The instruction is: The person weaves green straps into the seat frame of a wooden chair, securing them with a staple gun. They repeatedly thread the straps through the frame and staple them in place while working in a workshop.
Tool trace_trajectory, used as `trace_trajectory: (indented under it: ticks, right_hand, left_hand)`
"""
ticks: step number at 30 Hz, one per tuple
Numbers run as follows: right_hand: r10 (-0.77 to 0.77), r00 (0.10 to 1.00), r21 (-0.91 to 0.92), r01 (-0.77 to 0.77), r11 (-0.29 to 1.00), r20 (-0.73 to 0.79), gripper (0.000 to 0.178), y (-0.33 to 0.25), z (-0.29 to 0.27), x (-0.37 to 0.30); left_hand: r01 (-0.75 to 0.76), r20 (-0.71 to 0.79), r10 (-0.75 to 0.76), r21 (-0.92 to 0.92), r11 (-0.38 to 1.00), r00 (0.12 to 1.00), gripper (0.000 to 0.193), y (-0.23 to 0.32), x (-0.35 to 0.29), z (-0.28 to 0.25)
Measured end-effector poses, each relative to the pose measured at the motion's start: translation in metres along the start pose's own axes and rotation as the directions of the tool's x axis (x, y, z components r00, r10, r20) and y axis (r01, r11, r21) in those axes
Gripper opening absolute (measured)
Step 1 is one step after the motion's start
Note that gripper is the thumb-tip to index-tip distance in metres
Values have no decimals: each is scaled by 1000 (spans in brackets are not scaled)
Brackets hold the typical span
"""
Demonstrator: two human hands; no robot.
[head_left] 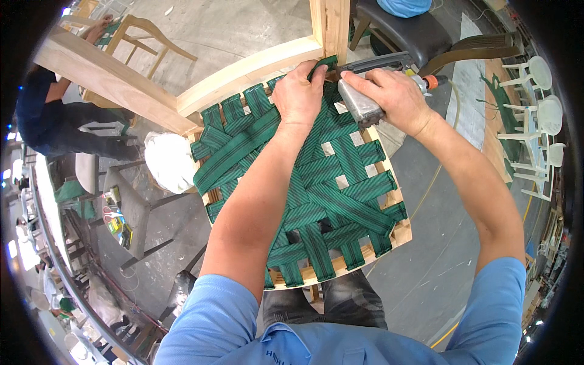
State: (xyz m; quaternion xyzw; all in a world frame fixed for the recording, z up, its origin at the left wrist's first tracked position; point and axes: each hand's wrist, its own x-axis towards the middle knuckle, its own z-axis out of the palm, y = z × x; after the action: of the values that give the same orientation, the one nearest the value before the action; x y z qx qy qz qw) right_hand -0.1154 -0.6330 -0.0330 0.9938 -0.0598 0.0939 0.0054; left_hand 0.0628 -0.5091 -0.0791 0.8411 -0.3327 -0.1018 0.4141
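The green strap end (323, 64) is being pinched by the left hand (299, 91) at the frame's twelve o'clock corner; the staple gun (365, 100), clasped in the right hand (395, 94), is being held at three o'clock of it.

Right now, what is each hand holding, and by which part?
The right hand grips the staple gun around its body. The left hand pinches the end of a green webbing strap against the wooden seat frame.

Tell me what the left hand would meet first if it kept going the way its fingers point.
The left hand points up the picture, fingers on a green webbing strap at the seat's far edge. Straight on, it would probably meet the upright wooden post first, though depth is unclear.
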Motion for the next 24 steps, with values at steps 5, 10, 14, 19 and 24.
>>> trace_trajectory:
  ticks: [5, 10, 14, 19, 24]
  right_hand:
    - [-68, 982, 32, 75, 997, -177, 69, 0, -3, 5]
    - [-41, 995, 36, 45, 998, -92, 69, 0, -8, 5]
    - [-65, 985, 35, 72, 997, -161, 69, -3, -5, 6]
    - [-76, 980, 26, 83, 996, -182, 68, -3, -1, 6]
    - [-26, 997, 53, 29, 998, -72, 68, -6, -6, 7]
  left_hand:
    - [0, 4, 0, -19, 1000, 1000, 35, -1, 1, 0]
    - [10, 20, -9, -43, 999, 1000, 35, -3, 1, -1]
    - [-24, -6, 23, -68, 997, 1000, 34, -5, 1, 0]
    - [-37, -1, 37, -70, 997, 999, 32, -7, 2, 2]
    - [-32, 2, 32, -64, 997, 999, 30, -11, 3, 1]
